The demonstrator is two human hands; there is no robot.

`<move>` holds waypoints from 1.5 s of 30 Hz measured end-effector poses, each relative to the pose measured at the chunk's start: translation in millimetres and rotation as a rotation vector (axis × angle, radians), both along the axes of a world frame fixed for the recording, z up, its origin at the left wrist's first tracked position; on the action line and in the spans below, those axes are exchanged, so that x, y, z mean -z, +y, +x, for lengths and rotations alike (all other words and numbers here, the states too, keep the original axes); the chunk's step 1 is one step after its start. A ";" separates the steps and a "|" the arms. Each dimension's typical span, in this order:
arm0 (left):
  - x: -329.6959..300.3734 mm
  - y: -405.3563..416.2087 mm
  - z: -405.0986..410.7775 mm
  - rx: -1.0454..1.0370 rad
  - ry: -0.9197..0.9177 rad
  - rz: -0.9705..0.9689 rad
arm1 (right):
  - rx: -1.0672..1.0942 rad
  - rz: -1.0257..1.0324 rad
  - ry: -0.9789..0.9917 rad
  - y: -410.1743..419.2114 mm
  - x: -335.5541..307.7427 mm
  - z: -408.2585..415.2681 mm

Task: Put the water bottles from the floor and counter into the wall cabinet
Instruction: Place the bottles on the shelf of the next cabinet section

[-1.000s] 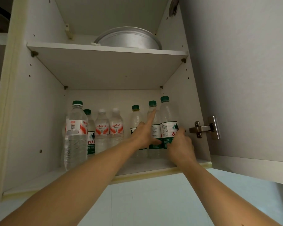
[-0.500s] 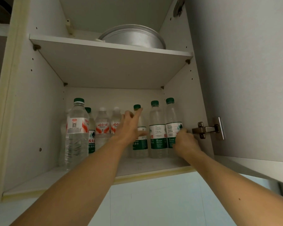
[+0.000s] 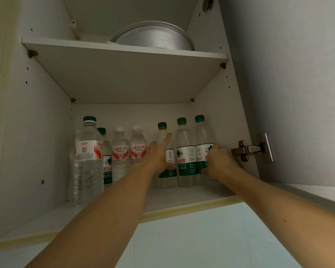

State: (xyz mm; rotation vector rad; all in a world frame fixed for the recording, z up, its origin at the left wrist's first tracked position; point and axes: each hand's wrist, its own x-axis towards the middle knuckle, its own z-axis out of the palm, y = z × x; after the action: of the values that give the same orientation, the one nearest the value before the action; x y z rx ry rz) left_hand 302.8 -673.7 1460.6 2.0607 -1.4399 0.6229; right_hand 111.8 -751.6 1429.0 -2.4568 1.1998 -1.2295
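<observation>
Several clear water bottles stand on the lower shelf [image 3: 182, 198] of the open wall cabinet. A tall red-labelled bottle [image 3: 88, 161] stands at the front left. Two small white-capped bottles [image 3: 120, 151] are behind it. Three green-capped bottles stand at the right. My right hand [image 3: 219, 163] grips the rightmost green-labelled bottle [image 3: 203, 147] by its label. My left hand [image 3: 159, 153] reaches in with fingers straight and touches the left green-capped bottle [image 3: 163, 132]. The middle green-capped bottle [image 3: 185, 151] stands between my hands.
A metal basin [image 3: 153, 38] lies on the upper shelf [image 3: 124, 53]. The cabinet door [image 3: 288, 84] stands open at the right, on a metal hinge [image 3: 249, 148]. Pale wall tiles [image 3: 191, 238] lie below the cabinet. Bare shelf shows in front of the bottles.
My left hand moved left from the middle green-capped bottle to the left one. My right hand stayed on the rightmost bottle, which sits a little further back.
</observation>
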 end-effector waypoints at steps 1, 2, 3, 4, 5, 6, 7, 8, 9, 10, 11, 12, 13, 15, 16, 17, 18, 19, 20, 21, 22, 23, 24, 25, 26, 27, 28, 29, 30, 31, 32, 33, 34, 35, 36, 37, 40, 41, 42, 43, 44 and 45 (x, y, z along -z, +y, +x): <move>0.3 -0.2 -0.4 0.009 0.018 -0.007 | 0.002 -0.013 0.010 -0.2 0.6 1.0; 0.3 -0.6 -0.8 0.017 0.035 -0.019 | 0.009 -0.037 0.019 -0.1 1.7 2.2; 0.2 -0.9 -1.3 0.023 0.049 -0.033 | 0.020 -0.077 0.026 0.6 2.8 3.6; 0.3 -1.0 -1.7 0.027 0.060 -0.045 | 0.030 -0.134 0.026 1.4 3.7 5.0; 0.5 -1.1 -2.5 0.031 0.070 -0.057 | 0.037 -0.208 0.025 2.1 3.6 6.1; 0.6 -1.2 -3.2 0.034 0.079 -0.066 | 0.041 -0.300 0.031 2.4 1.9 6.8; 0.7 -1.8 -3.8 0.037 0.089 -0.072 | 0.046 -0.399 0.055 2.3 -1.0 7.1; 0.8 -2.6 -4.2 0.038 0.096 -0.078 | 0.050 -0.486 0.098 1.4 -4.7 7.2; 0.9 -3.2 -4.8 0.037 0.101 -0.084 | 0.057 -0.548 0.155 0.1 -9.3 7.5; 0.7 -3.8 -6.0 0.037 0.107 -0.093 | 0.071 -0.587 0.219 -1.7 -14.1 7.9; 0.5 -4.1 -7.3 0.041 0.117 -0.103 | 0.089 -0.613 0.284 -3.7 -18.8 8.5; 0.5 -4.3 -8.3 0.048 0.128 -0.114 | 0.102 -0.630 0.345 -5.8 -23.1 9.2; 0.7 -4.4 -8.9 0.052 0.130 -0.124 | 0.106 -0.640 0.400 -7.9 -26.4 10.2; 2.2 -3.4 -10.0 0.044 0.091 -0.130 | 0.105 -0.667 0.482 -12.2 -30.5 12.0; 3.2 -2.1 -9.9 0.031 0.057 -0.134 | 0.108 -0.692 0.511 -14.4 -31.4 13.0; 3.9 -0.8 -9.3 0.011 0.016 -0.142 | 0.114 -0.717 0.537 -16.4 -31.8 13.8; 4.2 0.7 -8.1 -0.023 -0.033 -0.154 | 0.120 -0.739 0.559 -18.0 -31.8 14.5; 4.5 2.6 -6.9 -0.072 -0.088 -0.166 | 0.126 -0.761 0.577 -19.4 -31.7 15.4; 4.6 4.4 -5.7 -0.126 -0.137 -0.174 | 0.135 -0.787 0.587 -20.5 -31.6 16.5; 4.6 6.3 -4.3 -0.171 -0.167 -0.174 | 0.144 -0.815 0.593 -21.3 -31.7 17.5; 4.9 7.9 -2.8 -0.195 -0.174 -0.165 | 0.151 -0.839 0.598 -21.5 -32.0 18.1; 5.2 9.1 -1.2 -0.201 -0.170 -0.149 | 0.153 -0.857 0.601 -21.6 -32.2 18.5; 5.7 10.1 0.1 -0.198 -0.170 -0.131 | 0.152 -0.870 0.602 -21.8 -32.5 18.9; 6.1 11.1 1.3 -0.199 -0.184 -0.109 | 0.152 -0.881 0.602 -22.1 -32.5 19.3; 6.2 12.1 2.4 -0.210 -0.207 -0.084 | 0.153 -0.888 0.606 -22.1 -32.6 19.7; 6.0 13.0 3.8 -0.232 -0.235 -0.056 | 0.156 -0.892 0.612 -22.2 -32.7 19.9; 5.2 14.1 5.2 -0.265 -0.258 -0.024 | 0.158 -0.892 0.617 -22.4 -32.9 19.8; 4.2 15.1 6.2 -0.301 -0.271 0.011 | 0.155 -0.891 0.621 -22.9 -33.5 19.7; 3.7 15.9 7.5 -0.329 -0.276 0.049 | 0.153 -0.891 0.623 -23.5 -34.0 19.7; 3.2 16.4 8.9 -0.350 -0.282 0.084 | 0.153 -0.897 0.626 -23.9 -34.6 19.7; 2.7 16.4 10.5 -0.368 -0.295 0.111 | 0.155 -0.906 0.632 -24.0 -35.2 20.1; 2.5 16.5 12.3 -0.389 -0.321 0.129 | 0.156 -0.913 0.641 -24.0 -35.7 21.5; 2.0 16.2 14.3 -0.411 -0.358 0.138 | 0.158 -0.915 0.649 -24.4 -35.9 23.6; 0.5 14.7 16.3 -0.435 -0.407 0.137 | 0.164 -0.914 0.657 -25.0 -36.6 26.5; -1.9 13.1 18.2 -0.460 -0.464 0.136 | 0.170 -0.916 0.671 -25.6 -38.1 30.1; -4.0 12.1 20.3 -0.482 -0.518 0.139 | 0.171 -0.918 0.687 -26.1 -39.8 34.4; -7.4 9.4 28.2 -0.522 -0.610 0.141 | 0.169 -0.939 0.700 -27.7 -42.5 48.5; -7.5 8.9 32.0 -0.523 -0.631 0.138 | 0.173 -0.951 0.696 -28.0 -42.1 53.2; -7.2 8.2 36.4 -0.515 -0.654 0.133 | 0.176 -0.961 0.693 -28.1 -41.4 57.6; -6.2 7.6 41.1 -0.502 -0.677 0.122 | 0.176 -0.967 0.691 -28.3 -40.6 61.7; -5.4 7.2 45.7 -0.487 -0.696 0.109 | 0.177 -0.973 0.689 -28.7 -39.7 65.1; -4.4 7.2 50.3 -0.474 -0.709 0.098 | 0.182 -0.979 0.687 -29.0 -39.2 68.6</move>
State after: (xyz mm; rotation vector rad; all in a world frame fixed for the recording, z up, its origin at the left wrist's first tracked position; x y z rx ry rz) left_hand 353.1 -666.5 1465.0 2.4030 -1.3263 1.6315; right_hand 180.4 -780.6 1468.2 -3.7990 1.1019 -1.2404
